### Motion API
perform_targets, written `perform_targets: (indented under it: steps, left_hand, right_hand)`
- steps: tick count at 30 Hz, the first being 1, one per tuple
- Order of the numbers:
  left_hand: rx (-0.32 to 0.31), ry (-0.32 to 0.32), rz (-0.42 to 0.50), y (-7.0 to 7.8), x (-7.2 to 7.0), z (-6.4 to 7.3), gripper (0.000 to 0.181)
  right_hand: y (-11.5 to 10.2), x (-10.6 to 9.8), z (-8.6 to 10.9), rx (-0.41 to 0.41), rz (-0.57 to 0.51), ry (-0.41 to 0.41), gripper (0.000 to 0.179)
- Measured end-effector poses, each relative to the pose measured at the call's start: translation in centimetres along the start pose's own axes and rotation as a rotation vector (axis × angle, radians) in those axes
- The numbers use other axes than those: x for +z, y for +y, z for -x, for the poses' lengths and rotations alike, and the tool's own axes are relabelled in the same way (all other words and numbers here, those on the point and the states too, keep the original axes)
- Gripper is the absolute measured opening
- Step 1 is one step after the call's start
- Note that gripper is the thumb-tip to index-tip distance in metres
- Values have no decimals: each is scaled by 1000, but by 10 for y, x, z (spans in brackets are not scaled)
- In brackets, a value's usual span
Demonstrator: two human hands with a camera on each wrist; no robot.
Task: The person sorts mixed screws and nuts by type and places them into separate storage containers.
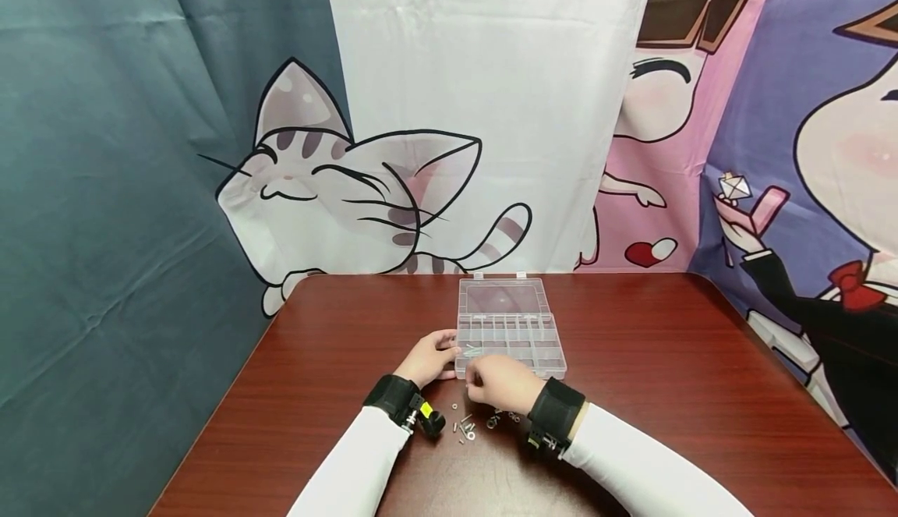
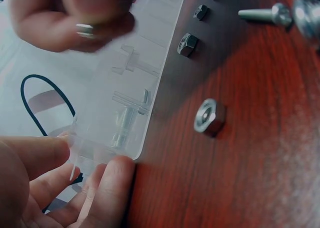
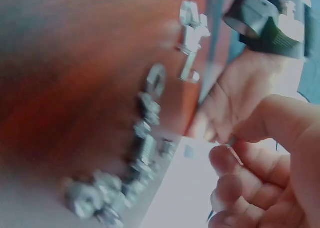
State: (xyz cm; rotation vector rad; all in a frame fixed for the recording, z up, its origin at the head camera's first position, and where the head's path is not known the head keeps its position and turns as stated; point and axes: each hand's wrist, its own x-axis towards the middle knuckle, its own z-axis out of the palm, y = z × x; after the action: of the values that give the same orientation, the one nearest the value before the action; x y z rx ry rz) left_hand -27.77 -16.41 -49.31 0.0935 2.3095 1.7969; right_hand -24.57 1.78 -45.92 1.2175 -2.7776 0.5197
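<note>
A clear plastic compartment box (image 1: 546, 355) stands with its lid raised at the back. My left hand (image 1: 428, 357) grips its near left corner, thumb and fingers on either side of the wall in the left wrist view. Several screws (image 2: 122, 128) lie inside, in a compartment close to that corner. Above the box's front left, my right hand (image 1: 507, 383) pinches a small silver metal piece (image 2: 85, 30) between thumb and forefinger. The fingers cover most of the piece, so I cannot tell its kind.
Loose hardware lies on the brown table (image 1: 337, 322) in front of the box: a hex nut (image 2: 209, 117), a washer (image 1: 471, 436), a screw (image 2: 262, 14) and several more nuts. A printed cloth (image 1: 491, 96) hangs behind the table.
</note>
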Motion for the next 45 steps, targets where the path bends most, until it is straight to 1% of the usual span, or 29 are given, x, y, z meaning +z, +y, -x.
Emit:
perform_targets:
  steps: [2, 4, 6, 9, 13, 16, 21, 24, 30, 35, 45]
  left_hand:
    - [2, -1, 1, 0, 0, 0, 46]
    - [0, -1, 6, 1, 0, 0, 45]
    - [-1, 2, 3, 1, 0, 0, 45]
    - [-9, 15, -8, 1, 1, 0, 45]
    - [-11, 28, -14, 2, 2, 1, 44]
    - [-7, 30, -14, 3, 3, 1, 44]
    - [-18, 31, -24, 3, 3, 0, 42]
    - [-29, 31, -21, 2, 3, -2, 41]
    - [-39, 27, -23, 3, 2, -2, 41]
    - [-44, 31, -37, 4, 1, -1, 42]
    - [-55, 44, -22, 6, 2, -1, 40]
  right_hand:
    - [1, -6, -1, 4, -36, 40, 11]
    - [2, -10, -3, 5, -32, 86, 11]
    - [3, -13, -5, 16, -32, 113, 12]
    - [5, -15, -10, 35, -23, 123, 13]
    - [12, -14, -20, 32, -17, 128, 14]
    - [18, -10, -26, 26, 6, 116, 14]
    - [24, -6, -32, 25, 50, 36, 16]
    - [26, -5, -33, 15, 54, 3, 16]
    - [28, -6, -35, 16, 20, -33, 15]
    - [28, -6, -35, 22, 6, -41, 15]
    - [30, -3, -35, 21, -9, -31, 14]
